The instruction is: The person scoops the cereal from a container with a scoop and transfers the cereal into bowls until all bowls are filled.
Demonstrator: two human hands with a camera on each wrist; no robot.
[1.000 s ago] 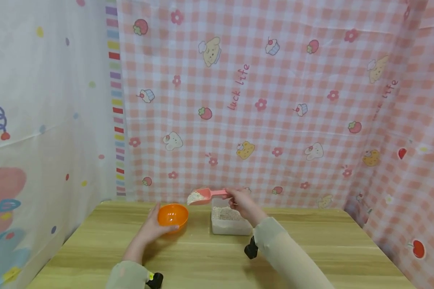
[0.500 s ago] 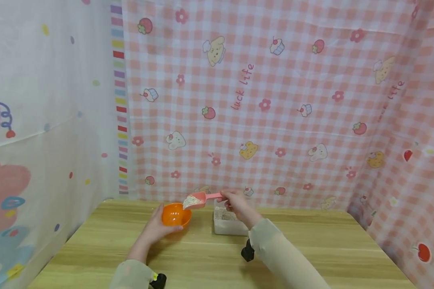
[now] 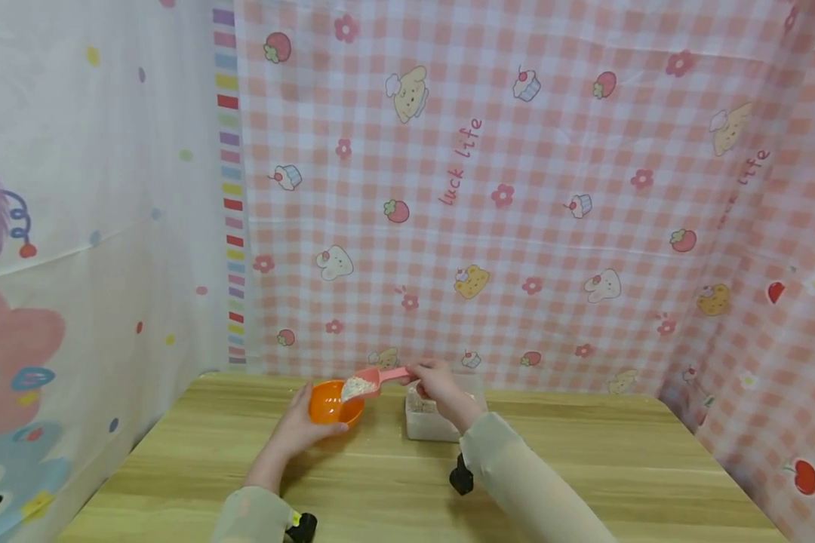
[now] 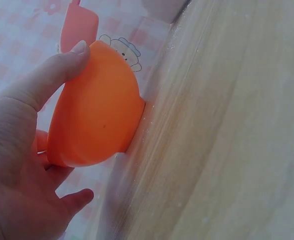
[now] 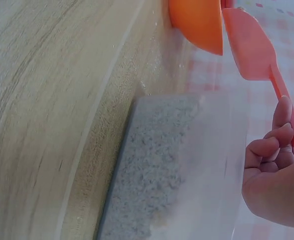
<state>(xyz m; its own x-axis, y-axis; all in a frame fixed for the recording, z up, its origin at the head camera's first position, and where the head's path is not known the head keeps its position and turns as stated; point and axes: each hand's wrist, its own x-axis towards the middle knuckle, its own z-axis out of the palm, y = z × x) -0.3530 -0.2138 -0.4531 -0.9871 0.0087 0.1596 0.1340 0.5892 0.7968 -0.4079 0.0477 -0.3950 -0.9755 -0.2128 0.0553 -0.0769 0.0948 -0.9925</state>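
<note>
My left hand (image 3: 297,431) holds an orange bowl (image 3: 324,408) by its rim, thumb on the near side and fingers around the far side. In the left wrist view the bowl's base (image 4: 133,127) is at the wooden tabletop. My right hand (image 3: 438,383) pinches the handle of a pink scoop (image 3: 375,380). A heap of pale, grainy material (image 3: 358,388) fills the scoop's front, which is over the bowl's right rim. Seen from the right wrist, the scoop (image 5: 251,47) stands tilted, its tip close above the bowl (image 5: 199,25).
Under my right forearm stands a clear plastic box (image 3: 429,428) partly filled with the same pale grains (image 5: 151,160). The wooden table (image 3: 380,490) ends at a pink checked curtain (image 3: 353,302). A few specks lie by the bowl. Each wrist wears a black camera.
The scoop has moved left and down from between box and bowl to over the bowl, its heap still in it. My left hand keeps holding the bowl; the head view has shifted slightly.
</note>
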